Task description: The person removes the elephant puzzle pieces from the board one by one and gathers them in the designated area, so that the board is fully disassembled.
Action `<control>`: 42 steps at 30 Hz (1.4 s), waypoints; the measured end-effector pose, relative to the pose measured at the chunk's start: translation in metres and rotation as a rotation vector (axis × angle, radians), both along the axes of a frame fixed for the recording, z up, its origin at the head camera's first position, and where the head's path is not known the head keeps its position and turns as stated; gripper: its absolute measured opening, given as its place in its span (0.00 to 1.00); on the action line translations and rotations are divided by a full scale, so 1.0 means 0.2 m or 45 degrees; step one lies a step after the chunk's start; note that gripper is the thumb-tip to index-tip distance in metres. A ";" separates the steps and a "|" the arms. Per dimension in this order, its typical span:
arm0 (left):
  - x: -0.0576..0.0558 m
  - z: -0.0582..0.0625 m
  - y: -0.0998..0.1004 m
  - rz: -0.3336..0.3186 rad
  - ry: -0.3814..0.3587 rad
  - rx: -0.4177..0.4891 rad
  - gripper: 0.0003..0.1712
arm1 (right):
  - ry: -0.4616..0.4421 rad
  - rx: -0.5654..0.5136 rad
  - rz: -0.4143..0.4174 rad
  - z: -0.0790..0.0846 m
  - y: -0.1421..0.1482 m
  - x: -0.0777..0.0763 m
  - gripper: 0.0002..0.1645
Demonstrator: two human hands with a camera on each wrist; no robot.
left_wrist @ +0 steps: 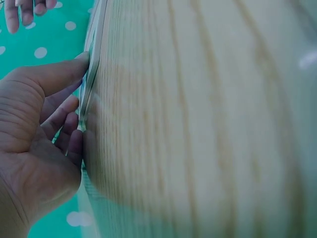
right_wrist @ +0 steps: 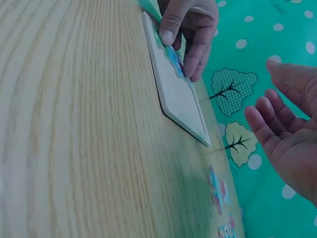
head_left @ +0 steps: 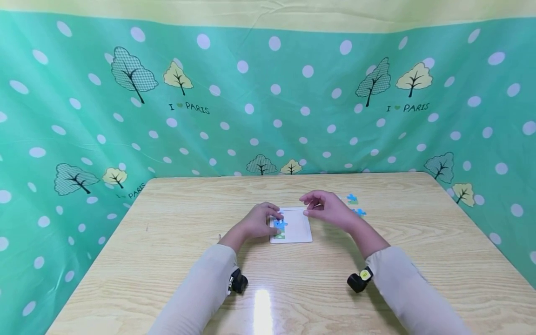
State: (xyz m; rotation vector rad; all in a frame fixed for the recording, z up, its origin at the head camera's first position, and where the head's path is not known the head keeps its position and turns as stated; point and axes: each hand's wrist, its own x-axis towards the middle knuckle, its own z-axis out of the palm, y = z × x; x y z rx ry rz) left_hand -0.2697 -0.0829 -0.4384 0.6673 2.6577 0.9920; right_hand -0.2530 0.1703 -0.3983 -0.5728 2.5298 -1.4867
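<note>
A white puzzle tray [head_left: 299,229] lies on the table, with joined blue and green jigsaw pieces [head_left: 279,224] along its left side. My left hand [head_left: 256,221] rests over that side, its thumb and fingertips touching the pieces; the right wrist view shows its thumb [right_wrist: 168,37] on the green part. Above the tray's right edge hovers my right hand [head_left: 328,210], fingers loosely bent, thumb apart from them and nothing between. In the right wrist view, the bare part of the tray [right_wrist: 181,101] shows beside the pieces.
Several loose jigsaw pieces [head_left: 352,199] lie on the wooden table [head_left: 180,260] behind and right of my right hand. A green dotted curtain [head_left: 228,93] hangs around the table's back and sides. Small black cameras [head_left: 358,282] are strapped at both wrists.
</note>
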 end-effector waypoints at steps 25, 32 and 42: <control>0.01 0.00 -0.03 0.223 -0.028 0.174 0.19 | -0.095 0.288 0.075 -0.12 -0.23 -0.13 0.18; 0.00 0.04 -0.05 0.327 -0.045 0.072 0.23 | -0.095 0.340 0.055 -0.14 -0.28 -0.14 0.16; 0.00 0.00 -0.04 0.317 0.036 0.033 0.22 | -0.098 0.415 -0.016 -0.14 -0.33 -0.13 0.13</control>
